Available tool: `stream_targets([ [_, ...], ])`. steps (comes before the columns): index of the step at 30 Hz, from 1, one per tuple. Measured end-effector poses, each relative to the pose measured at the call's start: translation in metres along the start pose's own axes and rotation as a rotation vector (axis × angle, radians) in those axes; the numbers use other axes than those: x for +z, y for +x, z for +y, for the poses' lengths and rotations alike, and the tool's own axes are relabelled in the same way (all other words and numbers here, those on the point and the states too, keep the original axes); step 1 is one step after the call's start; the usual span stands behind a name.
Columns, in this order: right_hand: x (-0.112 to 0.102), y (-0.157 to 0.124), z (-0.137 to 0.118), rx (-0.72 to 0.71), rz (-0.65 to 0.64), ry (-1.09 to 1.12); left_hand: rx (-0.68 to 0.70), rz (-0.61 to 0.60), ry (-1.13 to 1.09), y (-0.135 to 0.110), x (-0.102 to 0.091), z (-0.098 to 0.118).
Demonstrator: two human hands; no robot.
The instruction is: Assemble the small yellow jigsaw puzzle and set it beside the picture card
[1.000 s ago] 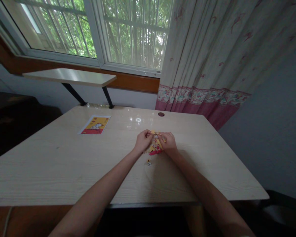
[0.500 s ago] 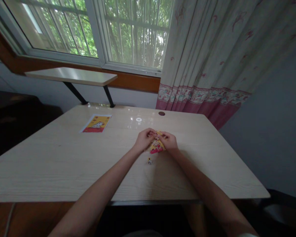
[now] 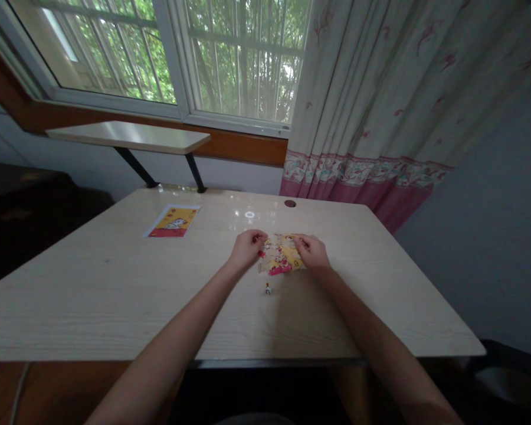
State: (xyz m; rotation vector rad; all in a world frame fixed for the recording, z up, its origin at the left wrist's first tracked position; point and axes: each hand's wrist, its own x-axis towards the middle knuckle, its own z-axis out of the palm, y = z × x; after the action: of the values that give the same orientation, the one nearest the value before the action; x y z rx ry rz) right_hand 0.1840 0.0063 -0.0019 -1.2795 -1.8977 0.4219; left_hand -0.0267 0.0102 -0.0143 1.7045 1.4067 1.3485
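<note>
A clear plastic bag (image 3: pixel 283 257) with small yellow, red and white pieces, which look like jigsaw pieces, lies flat on the table in front of me. My left hand (image 3: pixel 246 247) pinches its upper left corner with closed fingers. At the upper right corner my right hand (image 3: pixel 312 251) has its thumb and fingers pressed together on the edge. One loose jigsaw piece (image 3: pixel 268 288), with white, yellow and dark patches, lies on the table just below the bag, apart from both hands.
On the left of the table (image 3: pixel 128 295) lies a printed picture sheet (image 3: pixel 172 222) in yellow and red with a white animal. A raised shelf (image 3: pixel 133 136) on black legs stands at the back left. Near the back edge is a round brown cable hole (image 3: pixel 290 203).
My hands have moved apart from the top middle of the bag to its two upper corners. The bag now shows wider and flatter between them.
</note>
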Motion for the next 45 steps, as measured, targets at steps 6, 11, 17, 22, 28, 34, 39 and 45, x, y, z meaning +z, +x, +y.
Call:
stream_targets([
  [6, -0.015, -0.001, 0.012, -0.161, -0.191, -0.301, 0.099, -0.022, 0.219, -0.004, -0.017, 0.003],
  [11, -0.012, -0.005, 0.011, -0.245, -0.396, -0.306, 0.300, -0.365, 0.515, -0.011, -0.014, 0.008],
  [17, -0.002, -0.005, 0.011, -0.254, -0.380, -0.190, 0.358, -0.442, 0.542, -0.016, -0.007, 0.014],
  [22, 0.004, -0.004, 0.014, -0.210, -0.307, -0.053, 0.332, -0.417, 0.608, -0.019, -0.005, 0.021],
  [28, 0.008, -0.002, 0.015, -0.225, -0.235, -0.038, 0.413, -0.436, 0.665, -0.024, -0.003, 0.033],
  [34, 0.005, 0.000, 0.010, -0.126, -0.150, 0.055, 0.387, -0.465, 0.613, -0.023, 0.001, 0.025],
  [39, 0.008, 0.000, 0.010, -0.012, -0.052, 0.230, 0.390, -0.443, 0.550, -0.020, 0.004, 0.021],
  [45, 0.015, -0.001, 0.009, 0.079, -0.092, 0.427, 0.393, -0.301, 0.557, -0.023, 0.004, 0.033],
])
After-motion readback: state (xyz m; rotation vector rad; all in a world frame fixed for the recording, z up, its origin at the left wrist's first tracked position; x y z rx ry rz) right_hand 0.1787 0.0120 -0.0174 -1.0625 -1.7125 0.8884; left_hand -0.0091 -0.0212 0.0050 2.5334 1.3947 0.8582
